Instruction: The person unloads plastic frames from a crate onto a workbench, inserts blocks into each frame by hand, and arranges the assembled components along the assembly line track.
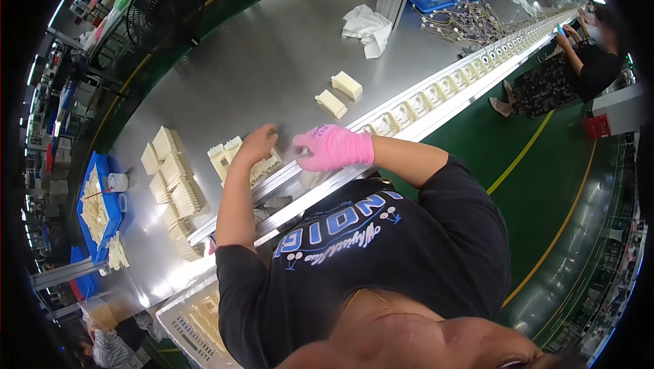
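Observation:
My bare left hand [257, 144] is over a group of cream plastic housings [225, 156] on the metal table. Its fingers stretch toward the rail, slightly apart, with nothing visible in them. My right hand [330, 147], in a pink glove, is just above the near part of the long metal rail [293, 175]. Its thumb and fingers curve with a gap between them, and I see nothing held there. A row of cream housings [426, 100] sits in the rail beyond the glove. Two loose cream housings [339, 94] lie on the table past my hands.
Stacked cream housings [174, 178] stand at left, near a blue tray [112, 222] of cream parts. A white cloth [368, 28] lies by a metal post. Wired connectors [463, 25] are heaped near a blue bin [443, 2]. Another person [579, 62] stands along the rail's far end.

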A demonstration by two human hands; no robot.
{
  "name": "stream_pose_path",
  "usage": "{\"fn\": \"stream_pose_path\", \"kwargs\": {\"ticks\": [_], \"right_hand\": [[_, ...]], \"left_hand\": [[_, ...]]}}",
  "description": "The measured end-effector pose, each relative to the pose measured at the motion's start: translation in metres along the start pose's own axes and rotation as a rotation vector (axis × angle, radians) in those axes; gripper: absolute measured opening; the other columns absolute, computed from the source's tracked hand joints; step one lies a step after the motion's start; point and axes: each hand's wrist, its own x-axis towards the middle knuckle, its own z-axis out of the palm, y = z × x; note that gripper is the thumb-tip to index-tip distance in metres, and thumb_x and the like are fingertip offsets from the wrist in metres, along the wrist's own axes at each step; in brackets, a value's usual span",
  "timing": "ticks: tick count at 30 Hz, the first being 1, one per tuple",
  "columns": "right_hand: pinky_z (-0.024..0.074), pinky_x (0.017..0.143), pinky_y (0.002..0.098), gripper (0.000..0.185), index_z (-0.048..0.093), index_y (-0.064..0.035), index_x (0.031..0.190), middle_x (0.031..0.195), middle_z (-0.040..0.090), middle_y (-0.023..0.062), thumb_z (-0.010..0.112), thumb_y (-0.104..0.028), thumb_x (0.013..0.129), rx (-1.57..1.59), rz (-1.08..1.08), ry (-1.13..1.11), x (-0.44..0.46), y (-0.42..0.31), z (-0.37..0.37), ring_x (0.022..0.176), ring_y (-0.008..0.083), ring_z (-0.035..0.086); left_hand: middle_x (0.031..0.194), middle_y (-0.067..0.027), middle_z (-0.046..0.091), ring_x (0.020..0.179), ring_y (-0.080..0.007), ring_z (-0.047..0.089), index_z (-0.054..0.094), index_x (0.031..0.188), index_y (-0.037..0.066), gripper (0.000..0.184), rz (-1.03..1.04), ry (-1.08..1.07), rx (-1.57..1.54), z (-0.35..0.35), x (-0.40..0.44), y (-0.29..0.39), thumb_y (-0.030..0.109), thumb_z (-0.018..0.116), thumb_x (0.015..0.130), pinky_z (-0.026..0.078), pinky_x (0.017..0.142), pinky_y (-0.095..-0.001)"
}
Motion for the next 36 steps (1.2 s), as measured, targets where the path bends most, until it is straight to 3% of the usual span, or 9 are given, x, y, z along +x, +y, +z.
{"fn": "stream_pose_path", "kwargs": {"ticks": [4,7,11,17,23,26,29,32,36], "right_hand": [[0.0440,0.075,0.0406,0.040,0.052,-0.0034,0.096,0.088,0.059,0.0165,0.050,-0.038,0.077,-0.249,-0.078,0.021,0.001,0.004,0.011,0.084,0.0308,0.058],[0.0416,0.077,0.0407,0.039,0.053,-0.0058,0.097,0.089,0.056,0.0171,0.051,-0.039,0.077,-0.445,-0.174,0.041,0.005,0.008,0.024,0.086,0.0323,0.056],[0.0420,0.078,0.0401,0.038,0.053,-0.0058,0.096,0.091,0.056,0.0173,0.052,-0.039,0.076,-0.455,-0.226,0.016,0.018,0.009,0.011,0.087,0.0327,0.055],[0.0463,0.078,0.0370,0.037,0.058,-0.0042,0.100,0.102,0.060,0.0125,0.051,-0.031,0.077,-0.391,0.331,-0.033,0.077,0.086,-0.027,0.099,0.0276,0.057],[0.0484,0.075,0.0400,0.048,0.048,-0.0068,0.118,0.111,0.058,0.0098,0.061,-0.022,0.074,-0.476,0.488,-0.254,0.101,0.147,0.012,0.097,0.0261,0.059],[0.0475,0.074,0.0408,0.069,0.037,-0.0048,0.126,0.100,0.063,0.0113,0.069,-0.023,0.066,-0.578,0.581,-0.200,0.111,0.153,0.027,0.092,0.0267,0.061],[0.0502,0.073,0.0364,0.046,0.051,-0.0006,0.113,0.117,0.055,0.0123,0.063,-0.020,0.073,-0.507,0.549,-0.228,0.098,0.121,0.002,0.096,0.0255,0.060],[0.0505,0.068,0.0357,0.039,0.057,0.0012,0.103,0.103,0.061,0.0132,0.063,-0.023,0.072,-0.472,0.238,0.098,0.092,0.131,-0.002,0.086,0.0258,0.062],[0.0460,0.050,0.0280,0.028,0.058,0.0003,0.089,0.062,0.055,0.0040,0.057,-0.025,0.076,0.524,0.196,-0.054,0.059,0.072,-0.055,0.056,0.0128,0.058]], "left_hand": [[0.100,-0.0215,0.059,0.095,-0.0350,0.056,0.055,0.105,0.005,0.029,-0.062,-0.012,0.294,0.027,0.024,-0.034,0.015,0.047,0.079,0.043,0.082,-0.0398],[0.103,-0.0186,0.059,0.097,-0.0325,0.056,0.061,0.097,0.005,0.025,-0.131,-0.109,0.304,0.039,0.041,-0.050,0.014,0.054,0.075,0.044,0.082,-0.0382],[0.098,-0.0189,0.058,0.096,-0.0329,0.054,0.062,0.091,0.005,0.021,0.008,-0.088,0.369,0.042,0.025,-0.020,0.009,0.050,0.075,0.044,0.080,-0.0397],[0.098,-0.0161,0.056,0.095,-0.0321,0.054,0.062,0.091,0.011,0.019,0.244,0.101,0.908,0.043,0.023,-0.004,0.009,0.050,0.076,0.046,0.079,-0.0412],[0.091,-0.0188,0.060,0.083,-0.0312,0.060,0.052,0.096,0.004,0.019,-0.070,0.335,0.261,0.019,0.015,0.025,0.013,0.049,0.079,0.045,0.068,-0.0417],[0.075,-0.0069,0.056,0.067,-0.0163,0.055,0.048,0.088,0.005,0.017,0.092,0.708,-0.292,0.030,0.037,-0.009,0.022,0.046,0.086,0.044,0.058,-0.0319],[0.069,-0.0022,0.050,0.065,-0.0116,0.051,0.050,0.089,0.005,0.022,-0.054,0.670,-0.757,0.010,0.024,0.001,0.027,0.045,0.089,0.042,0.058,-0.0273],[0.075,-0.0026,0.050,0.070,-0.0127,0.051,0.051,0.094,0.004,0.023,-0.059,0.603,-1.119,-0.005,0.002,0.032,0.026,0.046,0.089,0.046,0.064,-0.0272],[0.091,-0.0059,0.053,0.082,-0.0159,0.055,0.045,0.105,0.005,0.029,0.036,0.621,-0.991,0.023,0.013,0.018,0.029,0.047,0.089,0.050,0.067,-0.0320]]}}
